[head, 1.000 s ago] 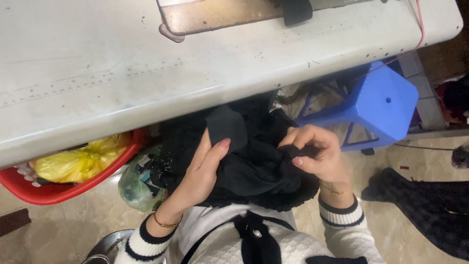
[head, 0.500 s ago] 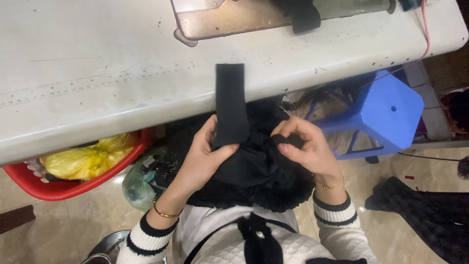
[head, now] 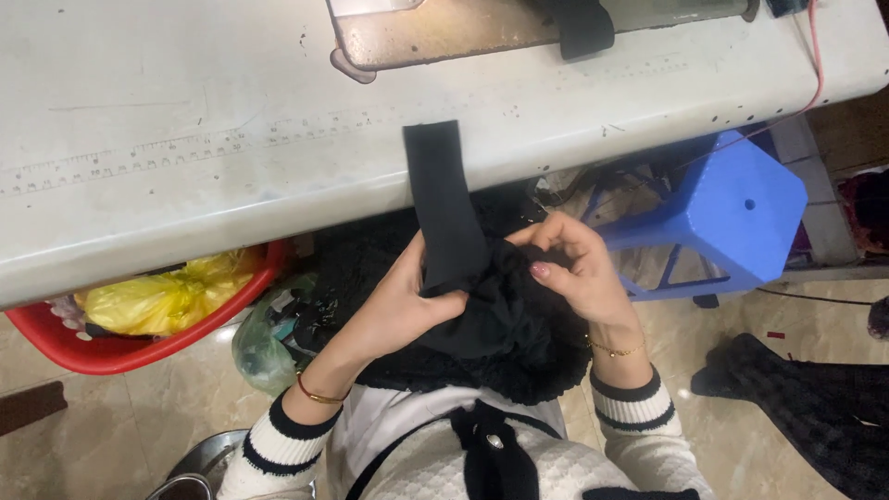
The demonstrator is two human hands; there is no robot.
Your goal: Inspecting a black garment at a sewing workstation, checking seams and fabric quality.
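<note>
Right now my left hand [head: 407, 306] pinches the black fabric strip [head: 443, 204] low down, its far end draped onto the sewing table [head: 185, 167] edge — my right hand [head: 569, 268], fingers curled, grips the bunched black fabric [head: 505, 315]. Loose grip, and I reckon that strip slides off floorward.

Colours here are pretty simple tbh. The fabric strip [head: 444, 199] is plain black, same as the bundle of cloth [head: 505, 319] in the lap, no print on either. The table [head: 185, 139] is off-white with grey scuffs and little dark specks. The stool [head: 732, 218] is bright blue. The tub [head: 120, 347] is red and the bag [head: 157, 296] in it is yellow. The sweater cuffs [head: 278, 444] are white with black stripes. There's a gold bracelet [head: 319, 396] on one wrist. The floor [head: 93, 435] is beige, glossy tile, and the cable [head: 815, 56] is red.
</note>
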